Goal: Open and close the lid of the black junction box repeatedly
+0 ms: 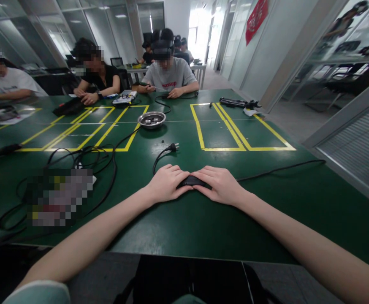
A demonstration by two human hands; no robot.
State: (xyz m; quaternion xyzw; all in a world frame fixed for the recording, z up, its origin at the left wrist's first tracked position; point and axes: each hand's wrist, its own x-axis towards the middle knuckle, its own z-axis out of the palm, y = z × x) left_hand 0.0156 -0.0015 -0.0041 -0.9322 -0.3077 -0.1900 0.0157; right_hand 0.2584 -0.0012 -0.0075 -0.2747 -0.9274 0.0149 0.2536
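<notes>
A black power adapter (191, 180) lies low over the green table, gripped at both ends. My left hand (168, 181) wraps its left end, fingers on top and thumb along the near side. My right hand (218, 183) holds the right end the same way, so only the adapter's middle shows. From beyond my left hand a short cord runs to a black two-pin plug (173, 147) lying on the table. A thin black cable (279, 169) stretches rightward from my right hand across the tabletop.
The green table (178, 236) carries yellow tape outlines (225, 149). A metal bowl (152, 120) with small metal parts stands ahead. Coiled black cables (113, 164) and a blurred-out item (59, 198) lie left. A black tool-like object (238, 103) rests far right. Several people sit opposite.
</notes>
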